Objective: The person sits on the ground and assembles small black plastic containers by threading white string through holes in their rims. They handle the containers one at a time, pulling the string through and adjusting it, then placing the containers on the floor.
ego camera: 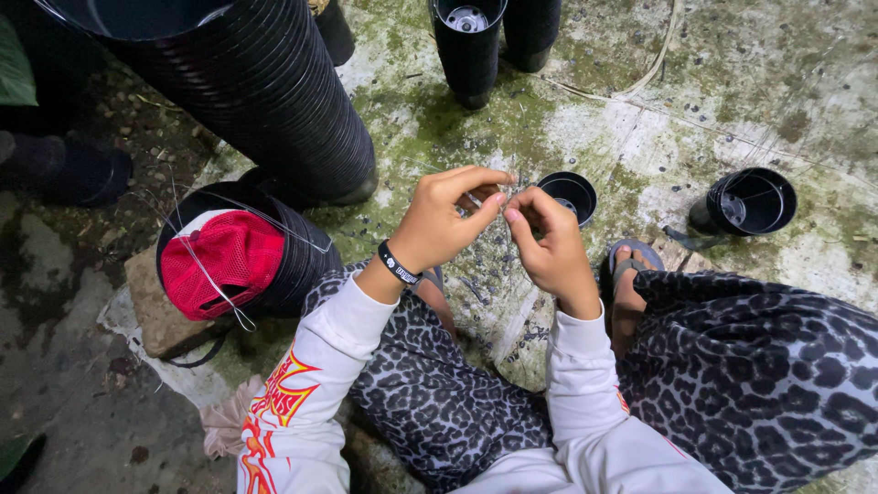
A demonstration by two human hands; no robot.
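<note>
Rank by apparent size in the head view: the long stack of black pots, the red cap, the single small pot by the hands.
1. Long stack of black pots, though nearest the camera.
2. Red cap.
3. Single small pot.

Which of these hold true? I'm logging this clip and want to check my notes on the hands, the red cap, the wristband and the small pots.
1. Both hands are raised together, the left hand and right hand pinching something small between their fingers. True; what the small thing is cannot be told.
2. The red cap lies flat on the ground. False: it sits in the mouth of a black pot stack.
3. A black wristband is on the left wrist. True.
4. The small black pot beyond the hands is in the right hand. False: it stands on the mossy ground, untouched.
5. The person wears a white long-sleeved top. True.
</note>
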